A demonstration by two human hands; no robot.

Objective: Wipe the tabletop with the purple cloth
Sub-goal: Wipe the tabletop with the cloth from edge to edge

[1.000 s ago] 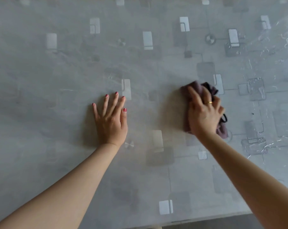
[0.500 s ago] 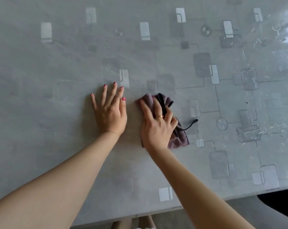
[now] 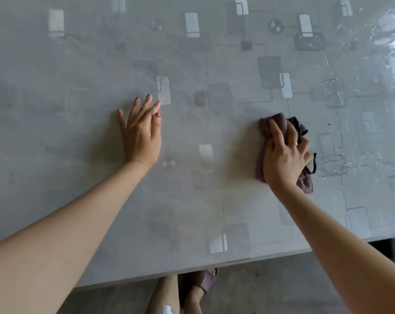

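Purple slipper (image 3: 203, 283) under tabletop (image 3: 192, 200) edge

Tabletop (image 3: 192, 196): grey, glossy, patterned with pale and dark rounded rectangles joined by thin lines; droplets are being shown on the area beyond and outward of the right hand (image 3: 285, 157). Purple cloth (image 3: 280, 121): crumpled, black-edged, is being pressed flat under the right hand. Left hand (image 3: 141, 134): is being rested palm-down, fingers spread, well apart from the cloth.
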